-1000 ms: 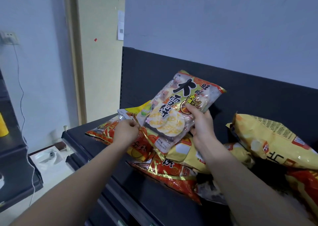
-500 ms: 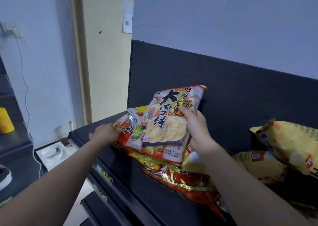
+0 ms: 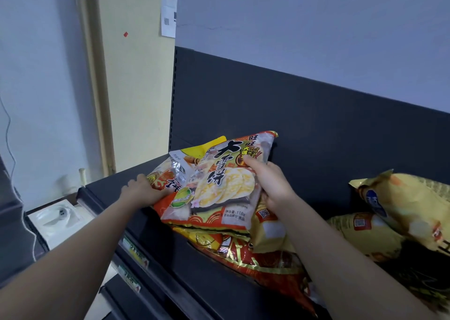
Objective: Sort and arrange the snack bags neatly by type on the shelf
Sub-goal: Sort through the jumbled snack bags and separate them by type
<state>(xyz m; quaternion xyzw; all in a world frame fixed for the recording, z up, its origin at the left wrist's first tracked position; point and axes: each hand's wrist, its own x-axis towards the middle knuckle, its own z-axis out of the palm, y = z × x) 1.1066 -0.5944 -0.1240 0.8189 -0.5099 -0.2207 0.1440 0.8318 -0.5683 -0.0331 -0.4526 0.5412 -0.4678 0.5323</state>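
Since the earlier frame the left hand (image 3: 143, 190) had moved from the bare shelf (image 3: 109, 190) onto the left edge of a red bag (image 3: 168, 185), its fingers curled on that edge. At frame centre the cracker bag (image 3: 226, 183) hung tilted just above the pile (image 3: 243, 254), pinched near its upper right corner by the right hand (image 3: 272, 190), thumb on the front and fingers behind. Yellow bags (image 3: 414, 205) lay apart at the right of the frame. To do this step well, the cracker bag probably wanted lifting clear before the red one was drawn out flat, so the slick wrappers did not drag their neighbours, then each set down with its own kind, fronts outward.
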